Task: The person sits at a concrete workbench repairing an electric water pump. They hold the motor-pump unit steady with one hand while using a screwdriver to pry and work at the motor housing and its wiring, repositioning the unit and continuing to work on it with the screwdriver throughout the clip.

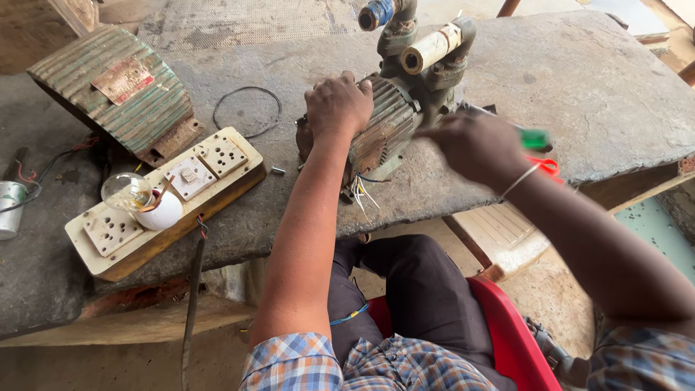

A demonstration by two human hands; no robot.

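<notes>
Head view, looking down: we sit on a red chair (507, 333) at a rough stone slab bench (579, 80), both arms stretched forward. Our left hand (338, 105) lies palm down on the near end of the small electric pump motor (391, 127), fingers curled over its ribbed grey-green casing in a loose grip that steadies it. The motor lies on its side near the middle of the bench; its pipe fittings (427, 47) stand up behind it and a few loose wire ends (360, 192) hang from its underside toward the bench edge. Our right hand (474, 145), blurred, is closed around a green-handled screwdriver (534, 137), the handle end showing past the knuckles; we cannot see the tip. A thin metal bangle (520, 181) sits on that wrist. Just under the hand something orange-red (546, 166) lies on the slab; we cannot tell its kind. Left of the motor: a black wire ring (247, 112), a cream wooden switchboard (170, 199) with sockets and a clear bulb (127, 192), and a ribbed green motor cover (116, 90).
</notes>
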